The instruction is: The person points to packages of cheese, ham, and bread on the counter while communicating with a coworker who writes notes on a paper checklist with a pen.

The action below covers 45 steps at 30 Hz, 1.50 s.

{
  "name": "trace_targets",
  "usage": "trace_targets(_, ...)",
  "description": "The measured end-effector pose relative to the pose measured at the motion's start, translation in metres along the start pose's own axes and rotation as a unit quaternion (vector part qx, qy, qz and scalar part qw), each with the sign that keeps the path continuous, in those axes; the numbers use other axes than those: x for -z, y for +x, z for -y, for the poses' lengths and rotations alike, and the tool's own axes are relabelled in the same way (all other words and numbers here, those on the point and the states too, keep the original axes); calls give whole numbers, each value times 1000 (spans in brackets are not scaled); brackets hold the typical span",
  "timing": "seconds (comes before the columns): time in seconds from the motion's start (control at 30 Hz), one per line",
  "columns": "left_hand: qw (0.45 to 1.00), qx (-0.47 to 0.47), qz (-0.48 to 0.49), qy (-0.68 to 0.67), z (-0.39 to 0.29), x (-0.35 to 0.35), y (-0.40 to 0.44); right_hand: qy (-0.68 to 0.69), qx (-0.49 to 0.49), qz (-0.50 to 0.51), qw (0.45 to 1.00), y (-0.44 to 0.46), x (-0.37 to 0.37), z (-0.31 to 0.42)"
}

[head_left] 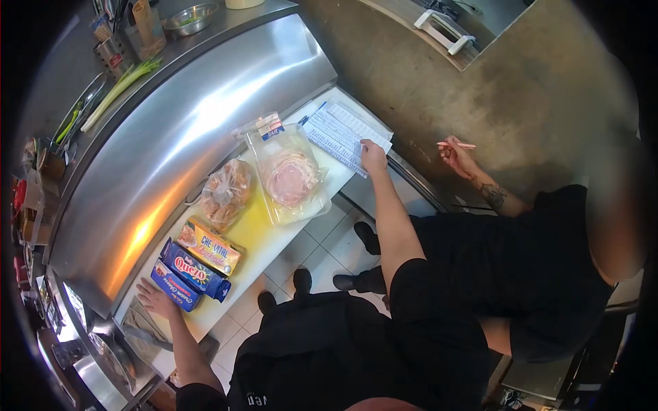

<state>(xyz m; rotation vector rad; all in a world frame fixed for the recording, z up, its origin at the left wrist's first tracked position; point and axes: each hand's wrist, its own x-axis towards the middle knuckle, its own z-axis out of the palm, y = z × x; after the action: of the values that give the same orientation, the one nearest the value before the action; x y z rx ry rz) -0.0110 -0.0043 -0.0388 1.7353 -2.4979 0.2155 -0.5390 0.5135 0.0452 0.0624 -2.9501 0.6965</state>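
My left hand [156,299] lies with its fingers spread on the white board [301,236], beside a blue cream cheese box [176,285]. Next to that box are a dark blue Quezo cheese box [195,271] and a yellow-orange Che-Vital box [211,246]. My right hand [373,157] is closed at the right edge of the printed sheets [336,137]. Between my hands sit a clear plastic bag of brown food [226,194], its kind unclear, and a clear pack of sliced ham [291,178] with an S&R label.
At right, a co-worker in black holds a pen in one hand [459,157]. A curved steel panel [199,123] rises behind the board. Leeks [123,92], a steel bowl [192,19] and utensils stand on the upper shelf. A folded cloth [144,322] lies near my left hand.
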Motion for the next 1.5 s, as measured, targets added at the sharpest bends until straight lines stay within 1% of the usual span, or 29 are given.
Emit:
trace_targets(0.07, 1000, 1, -7, -8, 0, 2, -1, 14, -22, -17, 1000, 11, 5, 4)
trace_targets(0.13, 1000, -1, -13, -18, -4, 4, 2, -1, 116, -146, 982, 49, 17, 5)
trace_targets(0.17, 1000, 2, -4, -23, -1, 2, 0, 130, 199, -259, 936, 66, 71, 53)
trace_targets(0.2, 1000, 4, 3, -30, 0, 2, 1, 123, 154, -224, 955, 69, 112, 84)
trace_targets(0.23, 1000, 1, 6, -25, 2, 2, 2, 123, 125, -216, 960, 70, 147, 112)
trace_targets(0.33, 999, -2, -3, -38, 0, 0, 0, 136, 209, -314, 916, 106, 213, 154)
trace_targets(0.37, 999, -4, -6, -35, 0, 0, 0, 135, 185, -300, 926, 109, 234, 172)
trace_targets(0.4, 999, -5, -9, -32, 1, 0, 0, 134, 160, -286, 935, 112, 248, 185)
trace_targets(0.5, 999, -6, -9, -37, 1, 0, 0, 135, 129, -285, 940, 146, 261, 200)
trace_targets(0.53, 999, -5, -10, -35, 2, -2, 1, 137, 128, -284, 940, 148, 258, 201)
trace_targets(0.6, 1000, 1, 4, -28, 4, -7, 4, 131, 146, -325, 925, 149, 247, 211)
trace_targets(0.67, 1000, 4, 8, -24, 2, -3, 3, 306, 250, -273, 877, 113, 225, 231)
trace_targets(0.73, 1000, 8, 8, -24, -3, 4, 1, 339, 246, -206, 884, 77, 186, 241)
trace_targets(0.77, 1000, 16, 17, -20, -5, 6, 0, 368, 267, -202, 868, 64, 152, 244)
trace_targets(0.8, 999, 23, 24, -17, -6, 7, 1, 347, 296, -210, 864, 35, 125, 250)
trace_targets(0.83, 999, 24, 20, -18, -5, 5, 3, 331, 343, -187, 859, 2, 99, 253)
trace_targets(0.87, 999, 29, 26, -8, -4, 3, 3, 340, 347, -102, 868, -25, 70, 251)
trace_targets(0.9, 999, 35, 31, -1, -3, 1, 6, 345, 309, -37, 886, -59, 46, 254)
trace_targets(0.97, 998, 42, 35, -8, -7, 9, 4, 372, 304, 69, 874, -116, 28, 257)
trace_targets(1.0, 998, 50, 43, -12, -11, 15, 2, 373, 306, 63, 874, -125, 24, 253)
trace_targets(1.07, 998, 44, 51, -6, -15, 25, 2, 307, 309, 28, 900, -139, 18, 245)
trace_targets(1.1, 998, 44, 55, -3, -16, 28, 0, 305, 308, 24, 901, -136, 19, 239)
trace_targets(1.17, 997, 39, 63, -5, -14, 28, -2, 319, 137, -53, 936, -118, 31, 219)
trace_targets(1.2, 998, 38, 59, 4, -13, 24, 0, 315, 137, -57, 937, -116, 33, 201)
trace_targets(1.27, 998, 34, 56, 6, -15, 26, -1, 181, 78, -45, 979, -115, 32, 169)
trace_targets(1.3, 998, 33, 53, 12, -16, 33, -3, 176, 81, -51, 980, -126, 27, 165)
trace_targets(1.37, 998, 34, 53, 12, -19, 33, -5, 240, 158, -23, 958, -166, 8, 170)
trace_targets(1.43, 999, 41, 32, 11, -17, 25, -2, 246, 229, -17, 942, -212, -7, 193)
trace_targets(1.5, 998, 44, 35, 8, -19, 29, -2, 241, 207, 61, 946, -249, -15, 214)
